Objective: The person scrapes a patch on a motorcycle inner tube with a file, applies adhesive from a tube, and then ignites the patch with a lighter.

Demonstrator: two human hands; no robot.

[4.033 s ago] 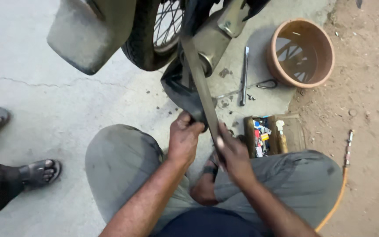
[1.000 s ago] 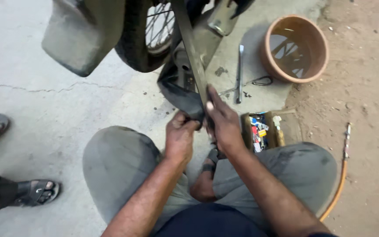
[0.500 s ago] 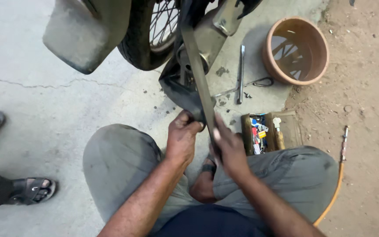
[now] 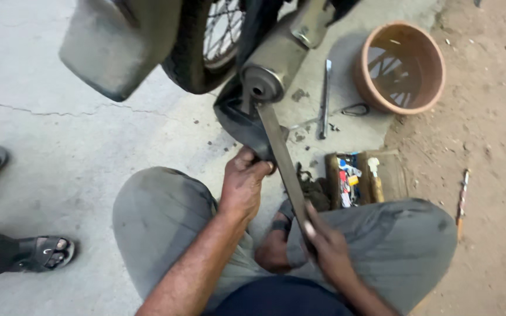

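Observation:
I squat behind a motorcycle's rear wheel (image 4: 206, 47). My left hand (image 4: 244, 181) grips a black rubber tube (image 4: 241, 126) that hangs down from the wheel beside the exhaust pipe (image 4: 273, 64). My right hand (image 4: 326, 248) is closed on the near end of a long flat metal bar (image 4: 279, 155), which slants up toward the tube and the wheel. The bar's far tip lies against the black rubber, just below the exhaust's mouth. My grey-trousered knees (image 4: 165, 216) frame both hands.
A small wooden box of bits (image 4: 364, 175) sits on the concrete by my right knee. Beyond it lie a long metal tool (image 4: 324, 96) and a clay bowl of water (image 4: 402, 67). Another person's sandalled feet (image 4: 45, 251) stand at the left. Dirt ground lies right.
My right hand has slid down the bar from near the tube toward my lap. The left hand keeps its hold on the rubber. The view has shifted slightly.

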